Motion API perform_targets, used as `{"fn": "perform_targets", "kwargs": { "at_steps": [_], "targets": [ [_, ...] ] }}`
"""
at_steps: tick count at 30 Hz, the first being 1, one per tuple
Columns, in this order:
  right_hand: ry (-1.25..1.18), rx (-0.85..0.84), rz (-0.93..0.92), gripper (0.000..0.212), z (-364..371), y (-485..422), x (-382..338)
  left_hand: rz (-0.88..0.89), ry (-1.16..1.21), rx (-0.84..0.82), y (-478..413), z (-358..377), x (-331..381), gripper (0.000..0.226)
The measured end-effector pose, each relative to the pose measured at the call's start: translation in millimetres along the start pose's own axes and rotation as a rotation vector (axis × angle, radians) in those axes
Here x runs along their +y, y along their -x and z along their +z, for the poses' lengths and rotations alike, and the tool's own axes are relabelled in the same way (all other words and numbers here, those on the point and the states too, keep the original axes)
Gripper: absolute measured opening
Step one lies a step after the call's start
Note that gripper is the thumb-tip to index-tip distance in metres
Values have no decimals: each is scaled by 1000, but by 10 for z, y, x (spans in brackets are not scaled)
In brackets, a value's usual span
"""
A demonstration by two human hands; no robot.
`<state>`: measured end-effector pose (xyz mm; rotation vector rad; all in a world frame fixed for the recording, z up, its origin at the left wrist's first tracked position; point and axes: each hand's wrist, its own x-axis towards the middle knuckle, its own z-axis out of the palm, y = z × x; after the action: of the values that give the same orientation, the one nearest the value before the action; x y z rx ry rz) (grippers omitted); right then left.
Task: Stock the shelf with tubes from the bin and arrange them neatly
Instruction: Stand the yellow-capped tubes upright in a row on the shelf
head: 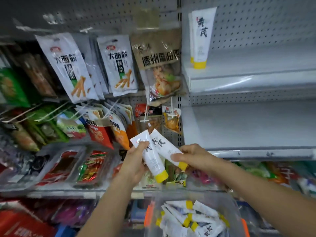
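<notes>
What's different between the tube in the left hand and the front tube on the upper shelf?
The front shelf tube stands upright on its yellow cap on the shelf; the left-hand tube slants, cap lower right. No hand touches the front shelf tube; the left hand grips the left-hand tube. The front shelf tube's label shows whole; the hand covers part of the left-hand tube's. Both are white with yellow caps and black lettering.

bin (230,207) cut off below; left snack packets (20,139) blurred

Left grip (135,161) holds a white tube (154,162); right grip (193,156) pinches a second tube (165,146) overlapping it, bin (234,212) below both grips.
</notes>
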<state>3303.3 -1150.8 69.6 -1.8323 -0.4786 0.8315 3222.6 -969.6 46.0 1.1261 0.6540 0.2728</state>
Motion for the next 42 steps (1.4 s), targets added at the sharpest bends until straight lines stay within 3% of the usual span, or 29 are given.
{"fn": "perform_targets", "kwargs": {
  "at_steps": [3,6,13,18,24,31,42],
  "targets": [
    [237,-45,-114,14,-115,89,-268,78,-101,-54,153,190,314,25],
    [195,-68,-204,10,-267,223,-502,183,-168,-128,268,424,626,12],
    [37,209,-434,19,-874,506,-1044,426,-180,-163,516,991,1220,9],
    [-34,416,-574,29,-1423,618,-1449,488,-215,-170,582,1365,1440,15],
    [76,543,-542,47,-2049,250,-1632,489,-231,-130,530,1787,1625,17],
    [255,577,-426,52,-2470,-436,-1630,450,-184,-117,361,2052,1754,9],
    [487,593,-495,59,-2675,-1016,-1805,480,-160,-87,203,2341,1852,11]
  ]
}}
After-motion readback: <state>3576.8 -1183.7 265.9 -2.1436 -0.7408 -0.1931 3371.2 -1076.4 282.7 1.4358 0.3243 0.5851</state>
